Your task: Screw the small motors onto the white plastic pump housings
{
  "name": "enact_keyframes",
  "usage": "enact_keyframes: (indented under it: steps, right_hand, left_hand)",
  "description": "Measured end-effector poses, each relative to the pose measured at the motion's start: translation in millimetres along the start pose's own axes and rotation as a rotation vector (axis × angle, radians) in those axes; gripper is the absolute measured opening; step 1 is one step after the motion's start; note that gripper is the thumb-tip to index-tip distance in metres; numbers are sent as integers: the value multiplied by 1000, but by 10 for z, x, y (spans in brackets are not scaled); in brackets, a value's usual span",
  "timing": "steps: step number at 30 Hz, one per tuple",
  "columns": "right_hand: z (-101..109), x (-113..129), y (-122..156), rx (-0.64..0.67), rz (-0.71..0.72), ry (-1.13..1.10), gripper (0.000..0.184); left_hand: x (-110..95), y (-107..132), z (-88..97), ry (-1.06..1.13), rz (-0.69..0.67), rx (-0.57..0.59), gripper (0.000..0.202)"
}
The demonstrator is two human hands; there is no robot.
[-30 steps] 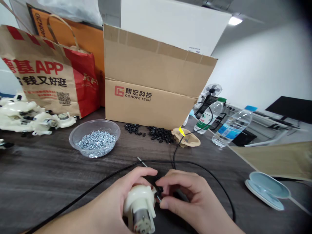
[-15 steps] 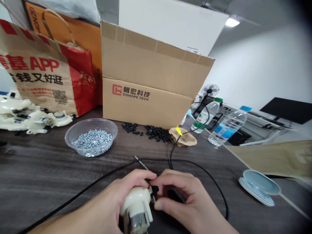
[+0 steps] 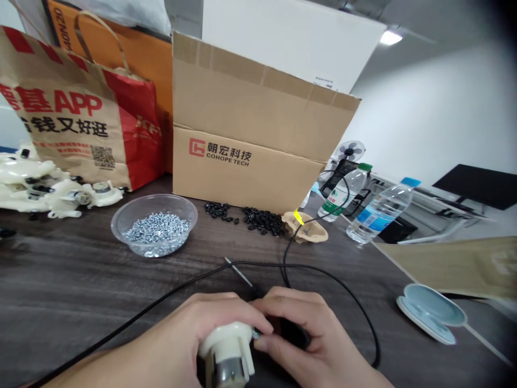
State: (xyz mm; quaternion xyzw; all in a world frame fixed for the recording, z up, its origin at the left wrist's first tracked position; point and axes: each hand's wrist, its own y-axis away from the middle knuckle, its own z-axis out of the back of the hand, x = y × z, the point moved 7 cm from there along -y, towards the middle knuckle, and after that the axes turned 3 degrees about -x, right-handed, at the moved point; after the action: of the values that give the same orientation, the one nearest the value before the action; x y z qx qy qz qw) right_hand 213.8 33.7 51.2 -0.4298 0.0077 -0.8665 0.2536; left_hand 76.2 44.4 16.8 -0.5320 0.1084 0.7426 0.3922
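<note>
My left hand [image 3: 218, 323] is wrapped round a cream plastic housing [image 3: 230, 337] that has a silver cylindrical motor [image 3: 228, 371] set in it. At the housing's right side, my right hand [image 3: 301, 331] pinches a small silver screw [image 3: 256, 334] between thumb and fingers. The fingertips of both hands meet there and hide most of the screw. Behind the hands, a screwdriver [image 3: 240, 274] lies on the table, its shaft pointing away and its dark handle partly covered by my right hand.
A clear bowl [image 3: 121, 229] of screws stands left, near several cream motor assemblies [image 3: 64, 196]. Small black parts [image 3: 264, 221] lie before a cardboard box [image 3: 258, 178]. A black cable [image 3: 181, 285] crosses the table. Two bottles [image 3: 377, 213] and an open pale-blue case [image 3: 434, 307] are right.
My left fingers have moved forward over the housing's right side, covering the black piece seen there before. The right fingertips remain beside it, and the screw shows less now.
</note>
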Motion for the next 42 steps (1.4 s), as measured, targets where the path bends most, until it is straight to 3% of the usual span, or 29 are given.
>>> enact_keyframes:
  steps: [5,9,14,18,22,25,28,32,35,37,42]
  right_hand:
    - [7,-8,3,-99,41,4,14]
    - [89,118,61,-273,273,108,17]
    - [16,250,148,-188,500,430,29]
    - [-20,267,201,-159,598,546,27]
    - [-98,245,200,-51,617,591,29]
    - [-58,321,206,-97,628,549,26]
    - [84,345,185,-223,504,406,22]
    - [245,109,104,-343,149,53,12]
    - [185,-119,49,-285,-108,-95,3]
    - [128,-204,38,-244,-209,-144,13]
    - [20,-203,25,-139,-228,-153,11]
  left_hand:
    - [-19,-17,38,10,8,-61,57]
    - [35,-17,1,22,165,-36,64]
    - [26,77,-12,107,326,-172,61]
    - [79,110,-96,227,427,-123,61]
    - [101,80,-96,319,434,-105,64]
    - [122,69,-98,386,443,-90,64]
    - [133,63,-99,438,448,-103,64]
    - [118,72,-38,331,391,-225,66]
    - [95,85,-22,183,339,-240,65]
    - [97,88,11,80,329,-248,65]
    - [77,36,-5,14,268,-108,67]
